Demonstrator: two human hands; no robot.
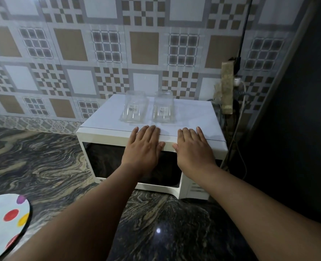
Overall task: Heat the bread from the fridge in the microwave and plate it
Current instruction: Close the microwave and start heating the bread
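While both hands are lying flat on the microwave [184, 117], nothing is being gripped.
Left hand [143, 146] and right hand [193, 147] are resting released, near two clear jars [135, 108]; marbled desk [48, 159], dotted plate [3, 221] near left, patterned wall tiles [71, 44] far.

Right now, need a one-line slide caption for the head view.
Both hands, left and right, flat on the closed microwave, two clear jars on top.

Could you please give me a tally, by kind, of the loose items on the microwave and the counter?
Clear plastic jars on the microwave: 2
Spotted plate on the counter: 1
Total: 3
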